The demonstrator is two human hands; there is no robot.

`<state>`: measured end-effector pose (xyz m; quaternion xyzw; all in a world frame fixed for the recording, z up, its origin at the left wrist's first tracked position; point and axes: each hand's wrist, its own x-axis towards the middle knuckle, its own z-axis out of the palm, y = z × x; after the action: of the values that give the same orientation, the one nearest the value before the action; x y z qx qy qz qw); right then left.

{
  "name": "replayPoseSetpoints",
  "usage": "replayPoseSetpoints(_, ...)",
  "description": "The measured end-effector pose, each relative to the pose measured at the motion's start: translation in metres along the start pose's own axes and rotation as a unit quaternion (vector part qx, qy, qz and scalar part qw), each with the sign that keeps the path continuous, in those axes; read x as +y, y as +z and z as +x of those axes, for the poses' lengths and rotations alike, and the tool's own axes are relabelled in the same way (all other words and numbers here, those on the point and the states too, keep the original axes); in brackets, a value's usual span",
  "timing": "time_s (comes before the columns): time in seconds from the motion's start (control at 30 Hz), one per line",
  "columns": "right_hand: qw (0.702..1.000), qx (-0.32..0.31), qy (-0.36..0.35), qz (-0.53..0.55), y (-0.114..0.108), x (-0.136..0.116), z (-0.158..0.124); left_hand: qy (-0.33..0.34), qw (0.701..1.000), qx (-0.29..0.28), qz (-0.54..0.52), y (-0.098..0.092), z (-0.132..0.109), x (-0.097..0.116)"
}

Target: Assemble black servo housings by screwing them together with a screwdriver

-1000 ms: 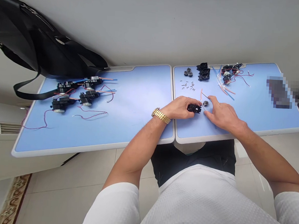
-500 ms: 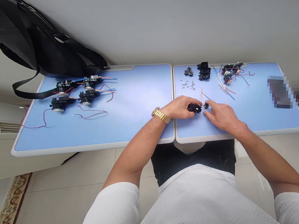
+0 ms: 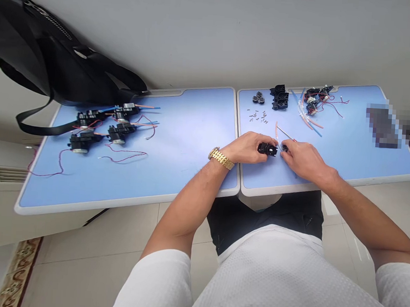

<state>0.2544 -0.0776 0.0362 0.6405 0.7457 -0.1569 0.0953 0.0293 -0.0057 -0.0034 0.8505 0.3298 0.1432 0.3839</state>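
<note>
over the right table (image 3: 337, 152), the left hand (image 3: 247, 147) held a black housing (image 3: 267, 149) in its fingers; the right hand (image 3: 307, 159) pinched a small round part (image 3: 284, 148), separately. four wired assemblies (image 3: 121, 131) seemed finished; screws (image 3: 264, 115) lay loose.

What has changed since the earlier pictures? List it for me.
The right hand has closed its thumb and forefinger on the small round black part, which has moved slightly toward the person; earlier the fingers were spread around it. The left hand still holds the black housing, and the screwdriver stayed put.
</note>
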Motion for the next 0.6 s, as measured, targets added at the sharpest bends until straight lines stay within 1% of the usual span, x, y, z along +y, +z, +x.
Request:
replayPoseSetpoints(0.13, 1.000, 0.002, -0.005, 0.018, 0.000, 0.002, 0.000, 0.002, 1.000, -0.010, -0.002, 0.000, 0.000, -0.001)
replayPoseSetpoints(0.33, 0.998, 0.038, -0.015, 0.045, 0.006, 0.008, -0.001, 0.005, 1.000, -0.005, 0.003, 0.000, 0.000, 0.000)
replayPoseSetpoints(0.5, 0.998, 0.043, -0.010, 0.047, 0.008, 0.013, -0.002, 0.001, 1.000, -0.002, 0.006, -0.001, 0.000, 0.002)
replayPoseSetpoints(0.6, 0.997, 0.055, -0.033, 0.042, 0.007, 0.020, -0.001, -0.001, 1.000, -0.002, 0.006, -0.001, -0.001, 0.002)
